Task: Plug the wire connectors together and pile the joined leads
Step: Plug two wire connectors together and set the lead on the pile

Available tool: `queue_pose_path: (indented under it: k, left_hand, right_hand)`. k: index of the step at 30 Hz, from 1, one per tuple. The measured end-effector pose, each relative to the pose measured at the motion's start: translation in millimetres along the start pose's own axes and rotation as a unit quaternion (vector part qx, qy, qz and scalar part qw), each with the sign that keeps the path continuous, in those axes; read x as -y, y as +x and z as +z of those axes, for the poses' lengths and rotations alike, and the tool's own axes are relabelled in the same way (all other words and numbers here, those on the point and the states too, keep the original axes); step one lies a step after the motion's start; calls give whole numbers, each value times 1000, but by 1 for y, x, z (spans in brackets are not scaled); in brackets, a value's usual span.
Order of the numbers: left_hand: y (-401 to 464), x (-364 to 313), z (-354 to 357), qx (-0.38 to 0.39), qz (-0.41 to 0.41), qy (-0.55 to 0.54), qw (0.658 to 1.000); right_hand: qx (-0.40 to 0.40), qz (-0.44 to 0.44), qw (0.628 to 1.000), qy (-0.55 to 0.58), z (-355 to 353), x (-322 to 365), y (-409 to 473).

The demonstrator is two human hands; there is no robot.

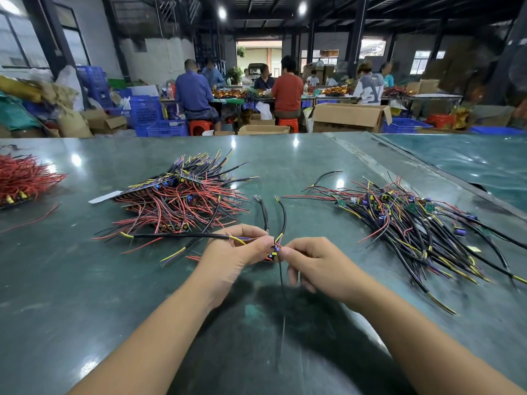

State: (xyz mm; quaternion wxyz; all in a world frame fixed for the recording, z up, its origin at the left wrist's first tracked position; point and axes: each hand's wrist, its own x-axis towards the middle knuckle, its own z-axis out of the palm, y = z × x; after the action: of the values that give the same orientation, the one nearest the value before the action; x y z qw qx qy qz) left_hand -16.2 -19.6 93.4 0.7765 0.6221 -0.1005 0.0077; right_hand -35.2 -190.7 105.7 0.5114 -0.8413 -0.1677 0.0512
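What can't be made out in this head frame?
- Connectors: pinched between left hand and right hand; fingertips cover them, so whether they are mated is unclear.
- Red wire bundle: cut off by the left edge.
- Right pile: connectors too small and tangled to tell joined from loose.
- Lead below the hands: motion-blurred.

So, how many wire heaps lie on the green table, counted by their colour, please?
Red-only heap, far left: 1
Red-and-black heap, ahead of the left hand: 1
Mostly black heap with yellow, purple and some red wires, beyond the right hand: 1
Total: 3
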Motion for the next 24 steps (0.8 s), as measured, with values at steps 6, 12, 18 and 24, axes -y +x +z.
queue_pose_path:
  k: [6,12,18,24]
  left_hand:
    - [-1,0,1,3,-24,-12,1000]
    - [-1,-4,-1,9,-43,-19,999]
    - [-2,-6,-3,26,-52,6,998]
    - [5,-21,-19,-36,-37,-45,998]
  right_hand:
    - [-4,1,1000,24,1,5,-1]
    - [10,64,992,106,5,6,-2]
    - [-13,84,991,101,3,6,1]
    - [12,90,986,140,-37,-1,-3]
